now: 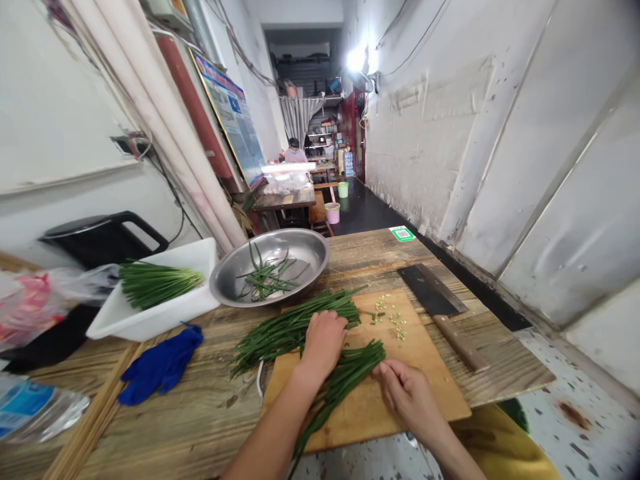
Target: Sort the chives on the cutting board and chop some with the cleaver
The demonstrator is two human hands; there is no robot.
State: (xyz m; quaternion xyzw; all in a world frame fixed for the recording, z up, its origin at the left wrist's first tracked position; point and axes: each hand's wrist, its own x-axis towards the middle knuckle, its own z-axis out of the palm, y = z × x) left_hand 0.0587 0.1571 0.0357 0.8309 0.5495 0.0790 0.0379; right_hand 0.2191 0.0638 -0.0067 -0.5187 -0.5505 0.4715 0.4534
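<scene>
Bench (210,407), front edge: my left hand (324,340) closes over green stalks (280,333); I can't tell whether my right hand (407,390) pinches any.

Two loose green chive bunches (275,333), aslant, partly across the cutting board (420,360)

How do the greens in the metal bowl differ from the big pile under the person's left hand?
The greens in the bowl are sparse; the big pile is thick. The bowl's greens lie tangled, while the big pile's stalks run mostly side by side. No hand touches the greens in the bowl; the left hand rests on the big pile. Both are long, thin and green.
</scene>
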